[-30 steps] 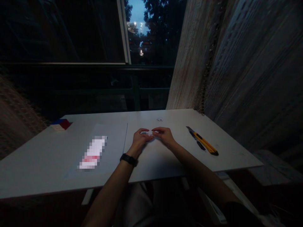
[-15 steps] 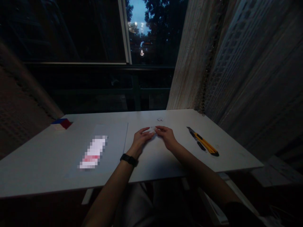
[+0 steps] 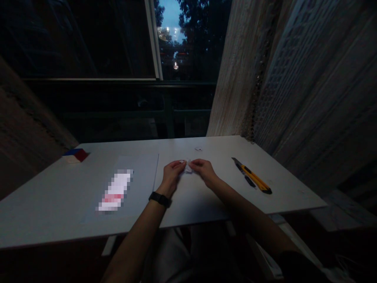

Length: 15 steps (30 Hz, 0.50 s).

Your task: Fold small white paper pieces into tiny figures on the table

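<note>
1. Right by us, the person's bare arms reach in over the white table (image 3: 200, 204), a dark band (image 3: 160, 199) round the left wrist.
2. Off to the left, a pale sheet (image 3: 143, 181) lies flat, and on it a bright strip (image 3: 116, 190) with a reddish patch, too blurred to name.
3. Over on the right, a yellow-and-black cutter (image 3: 257, 179) rests aslant, blade showing at its far end, a slim dark pen-like thing (image 3: 249, 181) close along its left side.
4. And here's the action, mid-table: the left hand (image 3: 173, 172) and right hand (image 3: 204, 169) face each other, fingertips pinched nearly closed on a small, crumpled white paper (image 3: 187, 169) between them.
5. Just beyond, a little white scrap (image 3: 198, 149) with a dark outline; far left, a blue, red and white block (image 3: 75, 155).
6. Behind it all, a pale curtain (image 3: 226, 90) hangs beside the dusky window (image 3: 194, 43), trees outside.
</note>
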Motion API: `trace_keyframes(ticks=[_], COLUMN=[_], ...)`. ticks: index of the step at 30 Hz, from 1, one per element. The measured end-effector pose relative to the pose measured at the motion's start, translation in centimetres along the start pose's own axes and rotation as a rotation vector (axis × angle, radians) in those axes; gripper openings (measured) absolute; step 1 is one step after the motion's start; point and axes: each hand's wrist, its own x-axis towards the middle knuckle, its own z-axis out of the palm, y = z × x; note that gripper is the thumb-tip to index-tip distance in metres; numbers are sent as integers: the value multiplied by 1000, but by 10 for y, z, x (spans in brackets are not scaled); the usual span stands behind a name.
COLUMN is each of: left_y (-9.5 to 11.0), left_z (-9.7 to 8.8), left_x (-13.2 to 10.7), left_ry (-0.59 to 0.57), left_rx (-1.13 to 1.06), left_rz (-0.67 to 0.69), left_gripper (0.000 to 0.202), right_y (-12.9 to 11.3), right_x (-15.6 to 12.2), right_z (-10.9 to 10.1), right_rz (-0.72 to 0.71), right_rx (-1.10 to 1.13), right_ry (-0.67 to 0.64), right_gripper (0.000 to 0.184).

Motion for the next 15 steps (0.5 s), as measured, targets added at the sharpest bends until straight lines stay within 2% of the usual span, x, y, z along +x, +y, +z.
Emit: trace_keyframes(ticks=[4, 8, 12, 15], left_y=[1, 2, 3, 4], left_z=[1, 2, 2, 2], left_x=[0, 0, -1, -3], left_ry=[64, 125, 120, 79], left_rx=[-17, 26, 81, 100], left_rz=[-25, -7, 5, -1], left_gripper=[36, 36, 39, 44], right_y=[1, 0, -1, -2], right_x=[-2, -2, 0, 1], right_z=[1, 0, -2, -3], right_rz=[-45, -247, -312, -285], right_rx=[-64, -152, -262, -303], right_ry=[-38, -53, -149, -147], right_gripper=[33, 46, 22, 24])
